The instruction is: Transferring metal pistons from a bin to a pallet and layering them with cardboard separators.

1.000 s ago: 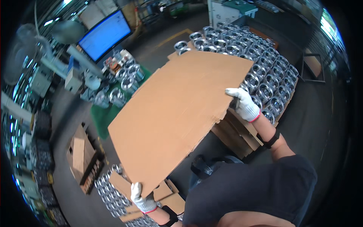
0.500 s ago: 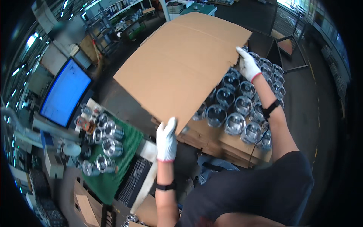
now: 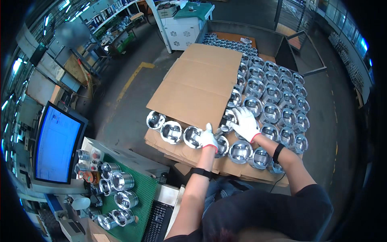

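Note:
A brown cardboard sheet (image 3: pixel 197 84) lies over the left part of a layer of shiny metal pistons (image 3: pixel 271 113), which stand in rows on a cardboard-topped stack. At the sheet's near corner is my left hand (image 3: pixel 208 138), in a white glove, its thumb over the edge and its other fingers partly hidden among the front pistons. My right hand (image 3: pixel 244 122), gloved too, rests open on pistons just right of the sheet's right edge, fingers spread. Part of the front row, such as one piston (image 3: pixel 171 132), shows beyond the sheet's near edge.
Left of the stack, a bench with a green mat (image 3: pixel 141 201) carries several pistons (image 3: pixel 122 181), a keyboard (image 3: pixel 157 221) and a monitor (image 3: pixel 58 141). Smaller metal parts (image 3: pixel 229 42) sit behind the stack. A white cabinet (image 3: pixel 181 34) stands farther back, and a metal frame (image 3: pixel 308 54) at the far right.
The cardboard sheet has come down from a raised, tilted position onto the pistons. My right hand has let go of its far edge and moved nearer, onto the pistons. The view has shifted.

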`<action>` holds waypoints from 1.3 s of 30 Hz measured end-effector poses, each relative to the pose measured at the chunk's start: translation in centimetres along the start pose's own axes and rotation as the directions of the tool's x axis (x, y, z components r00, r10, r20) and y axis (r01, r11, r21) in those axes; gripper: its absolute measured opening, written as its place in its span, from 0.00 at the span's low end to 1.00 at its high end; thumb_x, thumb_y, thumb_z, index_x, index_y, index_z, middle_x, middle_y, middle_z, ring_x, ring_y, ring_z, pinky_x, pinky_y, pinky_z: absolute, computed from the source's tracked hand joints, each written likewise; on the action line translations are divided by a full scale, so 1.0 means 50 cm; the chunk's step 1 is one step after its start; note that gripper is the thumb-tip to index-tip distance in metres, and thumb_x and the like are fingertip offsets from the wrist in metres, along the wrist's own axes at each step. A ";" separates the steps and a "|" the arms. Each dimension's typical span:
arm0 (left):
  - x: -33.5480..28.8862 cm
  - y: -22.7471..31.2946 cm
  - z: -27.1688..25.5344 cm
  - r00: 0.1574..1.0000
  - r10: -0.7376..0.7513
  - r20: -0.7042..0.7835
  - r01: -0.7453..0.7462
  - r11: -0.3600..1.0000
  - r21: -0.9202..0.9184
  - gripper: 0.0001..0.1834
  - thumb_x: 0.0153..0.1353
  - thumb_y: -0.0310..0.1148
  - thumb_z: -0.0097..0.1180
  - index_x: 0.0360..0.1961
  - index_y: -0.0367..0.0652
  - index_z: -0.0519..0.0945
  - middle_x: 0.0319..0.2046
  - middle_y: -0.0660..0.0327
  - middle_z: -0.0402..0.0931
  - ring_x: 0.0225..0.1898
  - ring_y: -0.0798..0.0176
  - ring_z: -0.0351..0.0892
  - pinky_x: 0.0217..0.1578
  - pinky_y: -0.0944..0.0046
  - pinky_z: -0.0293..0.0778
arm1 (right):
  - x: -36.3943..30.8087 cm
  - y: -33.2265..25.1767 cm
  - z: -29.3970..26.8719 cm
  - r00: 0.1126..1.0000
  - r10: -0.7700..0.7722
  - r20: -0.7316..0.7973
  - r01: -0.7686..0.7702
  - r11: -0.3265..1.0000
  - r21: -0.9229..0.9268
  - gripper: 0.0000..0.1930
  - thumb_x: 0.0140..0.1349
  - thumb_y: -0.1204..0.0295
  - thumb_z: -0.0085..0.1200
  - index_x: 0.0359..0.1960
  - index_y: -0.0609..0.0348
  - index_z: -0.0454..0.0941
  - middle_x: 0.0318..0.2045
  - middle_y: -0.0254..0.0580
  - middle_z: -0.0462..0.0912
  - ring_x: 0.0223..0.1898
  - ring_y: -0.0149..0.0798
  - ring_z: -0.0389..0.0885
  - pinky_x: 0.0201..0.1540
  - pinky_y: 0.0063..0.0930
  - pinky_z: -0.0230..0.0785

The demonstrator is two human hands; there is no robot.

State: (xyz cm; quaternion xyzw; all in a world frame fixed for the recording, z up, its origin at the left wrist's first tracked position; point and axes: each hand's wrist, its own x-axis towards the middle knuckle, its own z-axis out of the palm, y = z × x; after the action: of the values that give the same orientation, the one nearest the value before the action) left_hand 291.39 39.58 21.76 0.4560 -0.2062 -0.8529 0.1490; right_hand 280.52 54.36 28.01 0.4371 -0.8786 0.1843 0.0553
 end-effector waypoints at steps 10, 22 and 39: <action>-0.005 0.006 0.041 0.935 -0.179 0.307 0.207 0.977 -0.060 0.23 0.67 0.44 0.52 0.58 0.44 0.68 0.46 0.53 0.78 0.40 0.49 0.82 0.34 0.54 0.82 | 0.100 -0.058 0.099 0.951 0.272 -0.148 -0.257 0.959 0.117 0.31 0.61 0.53 0.52 0.59 0.64 0.68 0.54 0.57 0.75 0.57 0.55 0.71 0.60 0.44 0.62; 0.048 0.013 0.037 0.978 -0.169 0.124 0.163 0.985 0.057 0.21 0.66 0.43 0.55 0.56 0.49 0.69 0.39 0.60 0.78 0.27 0.61 0.79 0.23 0.63 0.78 | 0.153 -0.102 0.138 0.914 0.389 -0.116 -0.399 0.912 -0.089 0.32 0.59 0.53 0.52 0.60 0.63 0.67 0.54 0.58 0.73 0.57 0.56 0.70 0.59 0.46 0.62; 0.038 0.046 0.010 0.965 -0.168 0.202 0.161 0.986 0.051 0.13 0.64 0.43 0.59 0.40 0.47 0.73 0.25 0.66 0.73 0.19 0.72 0.70 0.20 0.68 0.70 | 0.172 -0.123 0.170 0.941 0.298 -0.162 -0.330 0.916 -0.230 0.32 0.60 0.54 0.52 0.58 0.67 0.69 0.53 0.58 0.72 0.57 0.57 0.68 0.61 0.48 0.59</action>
State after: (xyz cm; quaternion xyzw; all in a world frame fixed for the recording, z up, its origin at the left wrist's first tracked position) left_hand 290.10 36.83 21.74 0.3833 -0.1967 -0.9012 0.0477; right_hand 280.65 41.38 24.08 0.2673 -0.9485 0.1035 0.1348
